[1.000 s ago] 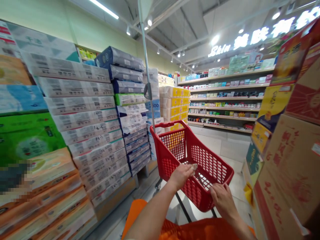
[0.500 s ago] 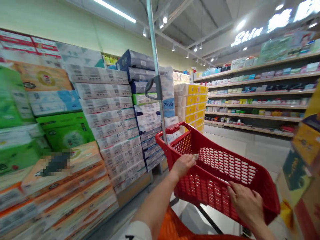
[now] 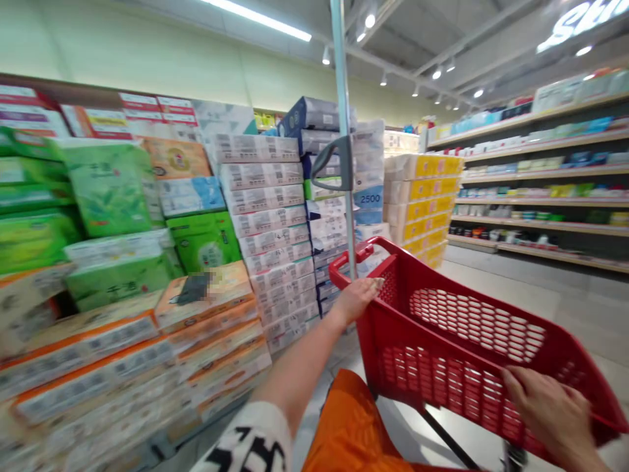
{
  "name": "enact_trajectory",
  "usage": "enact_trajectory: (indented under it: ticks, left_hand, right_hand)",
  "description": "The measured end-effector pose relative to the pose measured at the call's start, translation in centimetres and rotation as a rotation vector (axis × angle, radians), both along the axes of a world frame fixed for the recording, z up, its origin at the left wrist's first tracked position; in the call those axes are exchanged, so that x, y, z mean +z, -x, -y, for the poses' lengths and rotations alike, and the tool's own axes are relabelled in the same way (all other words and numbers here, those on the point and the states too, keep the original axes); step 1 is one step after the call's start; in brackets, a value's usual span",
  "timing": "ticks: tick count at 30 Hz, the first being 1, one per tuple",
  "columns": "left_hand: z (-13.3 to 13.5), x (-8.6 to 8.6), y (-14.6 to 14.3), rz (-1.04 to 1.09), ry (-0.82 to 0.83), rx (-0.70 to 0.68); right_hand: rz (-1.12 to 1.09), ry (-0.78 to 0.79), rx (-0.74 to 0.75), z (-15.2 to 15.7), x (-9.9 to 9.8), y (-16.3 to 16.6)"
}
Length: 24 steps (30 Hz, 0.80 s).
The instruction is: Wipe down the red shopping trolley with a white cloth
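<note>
We have a red plastic shopping cart (image 3: 442, 352) at four o'clock in our view, upright, its sides pierced with rows of rounded openings. Its handle end points toward ten o'clock, its far end toward four, and we look down across its near rim.

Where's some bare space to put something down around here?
The pale floor looks bare between the red cart and the long shelves. The cart's near rim is free between the left hand and right hand. It's crowded on the left, where packs stand piled up. The cart's bottom is hidden.
</note>
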<state>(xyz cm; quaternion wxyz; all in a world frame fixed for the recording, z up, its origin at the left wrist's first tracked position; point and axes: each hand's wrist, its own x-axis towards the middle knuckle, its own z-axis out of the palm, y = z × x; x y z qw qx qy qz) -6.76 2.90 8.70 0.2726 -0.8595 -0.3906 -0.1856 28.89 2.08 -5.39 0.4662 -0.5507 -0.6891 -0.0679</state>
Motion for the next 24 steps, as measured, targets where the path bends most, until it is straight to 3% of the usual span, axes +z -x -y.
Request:
enact_trajectory:
  ticks: [2, 4, 9, 12, 16, 18, 21, 24]
  left_hand:
    - [0.0, 0.3, 1.1, 0.051, -0.027, 0.029]
    - [-0.1, -0.6, 0.4, 0.146, -0.042, 0.075]
    - [0.1, -3.5, -3.9, 0.129, 0.035, -0.076]
    - [0.2, -2.9, -2.5, 0.094, 0.038, -0.062]
    - [0.0, -2.0, 0.5, 0.166, -0.023, 0.088]
    - [-0.1, -2.5, -0.2, 0.193, -0.033, 0.091]
    - [-0.2, -3.7, -3.0, 0.151, -0.007, -0.016]
    - [-0.3, -3.6, -3.4, 0.110, 0.012, -0.082]
  right_hand:
    - [0.163, 0.075, -0.079, 1.2, 1.7, 1.3]
    - [0.227, 0.093, -0.151, 1.9, 2.9, 2.4]
    - [0.265, 0.130, -0.214, 2.6, 3.5, 3.4]
    - [0.278, 0.151, -0.207, 2.9, 3.6, 3.4]
    - [0.274, 0.158, -0.212, 3.0, 3.9, 3.6]
    - [0.264, 0.161, -0.216, 3.0, 4.0, 3.7]
    - [0.257, 0.175, -0.205, 3.0, 4.0, 3.6]
    - [0.254, 0.187, -0.201, 3.0, 4.1, 3.6]
